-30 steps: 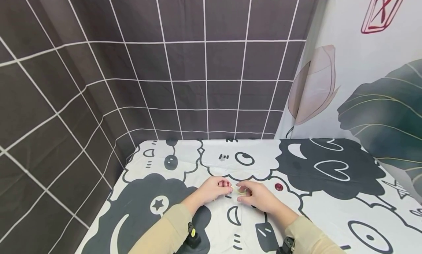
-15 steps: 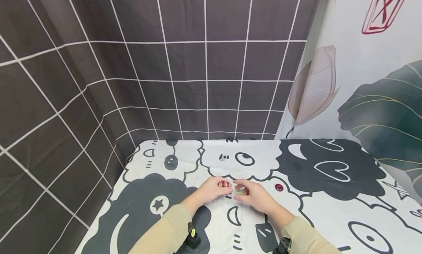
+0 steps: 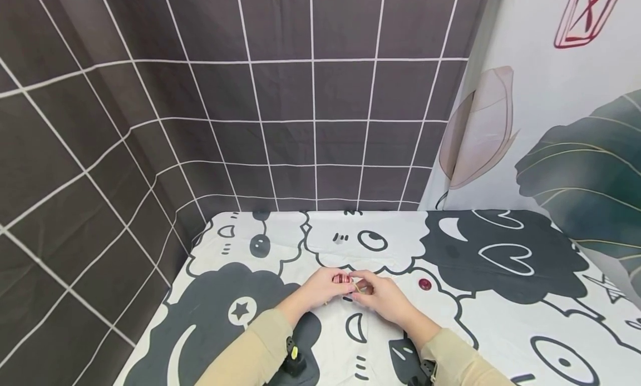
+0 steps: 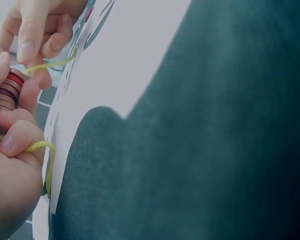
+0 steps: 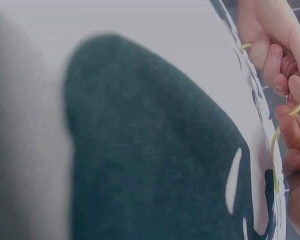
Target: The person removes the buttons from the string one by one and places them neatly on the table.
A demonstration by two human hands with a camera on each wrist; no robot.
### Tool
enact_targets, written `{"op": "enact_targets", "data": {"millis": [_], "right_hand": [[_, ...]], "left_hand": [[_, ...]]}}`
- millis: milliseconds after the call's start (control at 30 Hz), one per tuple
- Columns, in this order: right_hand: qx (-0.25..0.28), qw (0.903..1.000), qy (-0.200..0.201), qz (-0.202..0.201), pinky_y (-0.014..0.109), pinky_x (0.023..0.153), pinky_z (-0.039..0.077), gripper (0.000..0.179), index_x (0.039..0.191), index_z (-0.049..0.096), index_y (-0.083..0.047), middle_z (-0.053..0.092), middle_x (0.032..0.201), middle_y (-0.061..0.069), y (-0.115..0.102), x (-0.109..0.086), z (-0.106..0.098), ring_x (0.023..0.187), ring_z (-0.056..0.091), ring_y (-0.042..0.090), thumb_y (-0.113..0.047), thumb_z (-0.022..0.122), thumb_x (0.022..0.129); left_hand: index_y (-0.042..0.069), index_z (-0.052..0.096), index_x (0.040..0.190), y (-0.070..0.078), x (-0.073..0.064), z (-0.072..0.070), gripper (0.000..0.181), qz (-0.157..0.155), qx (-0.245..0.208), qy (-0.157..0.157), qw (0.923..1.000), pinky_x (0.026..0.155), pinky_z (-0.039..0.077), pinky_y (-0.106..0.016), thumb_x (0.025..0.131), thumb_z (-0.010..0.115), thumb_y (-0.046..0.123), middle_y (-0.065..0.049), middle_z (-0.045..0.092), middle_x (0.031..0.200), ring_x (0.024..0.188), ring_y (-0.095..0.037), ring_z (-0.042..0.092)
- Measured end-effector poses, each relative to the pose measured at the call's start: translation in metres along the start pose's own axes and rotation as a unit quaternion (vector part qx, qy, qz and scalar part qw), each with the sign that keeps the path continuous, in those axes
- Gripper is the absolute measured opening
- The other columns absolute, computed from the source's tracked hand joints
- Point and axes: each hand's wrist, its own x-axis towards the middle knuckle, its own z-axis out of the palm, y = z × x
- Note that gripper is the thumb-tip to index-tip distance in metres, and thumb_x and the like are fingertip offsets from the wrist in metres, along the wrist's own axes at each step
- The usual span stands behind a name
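In the head view my left hand (image 3: 317,288) grips a short stack of red and pink button-like discs (image 3: 342,278) side by side. The left wrist view shows the disc stack (image 4: 9,90) between the thumb and curled fingers, with yellow cord (image 4: 42,145) coming out below the little-finger side. At the stack's other end my right hand (image 3: 383,298) pinches the yellow cord (image 5: 295,110) with thumb and fingertips, right beside the left fingertips. A loose tail of that cord hangs down past the right fingers. The cord's path inside the stack is hidden.
A single dark red disc (image 3: 425,284) lies on the table to the right of my right hand. The tablecloth (image 3: 280,238) has black and white cartoon prints. A dark grid curtain (image 3: 340,141) stands behind, and a white leaf-print curtain (image 3: 481,152) at the right.
My right hand has moved left along the cord, up to the left fingertips and the stack. My left hand keeps its hold and has hardly moved.
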Motion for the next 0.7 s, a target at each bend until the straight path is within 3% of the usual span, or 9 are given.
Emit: {"op": "enact_targets", "data": {"millis": [133,367,700], "right_hand": [[0.015,0.9999,0.005,-0.004,0.022,0.055,0.043,0.037,0.119,0.06,-0.015,0.064,0.079,-0.012,0.0013,0.0009,0.0011,0.06,0.05,0.0,-0.023,0.071,0.084],[0.001,0.9999,0.015,-0.002,0.022,0.051,0.036,0.035,0.115,0.062,-0.013,0.044,0.064,-0.013,-0.0008,0.0019,0.0021,0.053,0.039,0.001,-0.02,0.072,0.083],[-0.01,0.999,0.037,-0.024,0.021,0.048,0.034,0.031,0.111,0.064,-0.01,0.038,0.057,-0.015,0.001,0.0007,0.0011,0.049,0.034,-0.001,-0.015,0.07,0.081]], "left_hand": [[0.016,0.069,0.092,0.0014,0.0002,-0.0007,0.023,0.004,0.006,0.0,1.0,0.052,0.036,-0.022,0.086,0.066,0.038,0.007,0.051,0.063,0.055,-0.008,0.045],[0.014,0.069,0.091,0.0042,-0.0009,-0.0008,0.021,0.018,0.004,-0.009,0.9998,0.05,0.035,-0.023,0.087,0.066,0.035,0.007,0.05,0.061,0.052,-0.008,0.043],[0.016,0.07,0.095,0.004,-0.0021,-0.0009,0.023,0.023,0.02,-0.011,0.9995,0.052,0.038,-0.023,0.086,0.066,0.037,0.008,0.058,0.066,0.054,-0.008,0.047]]}}
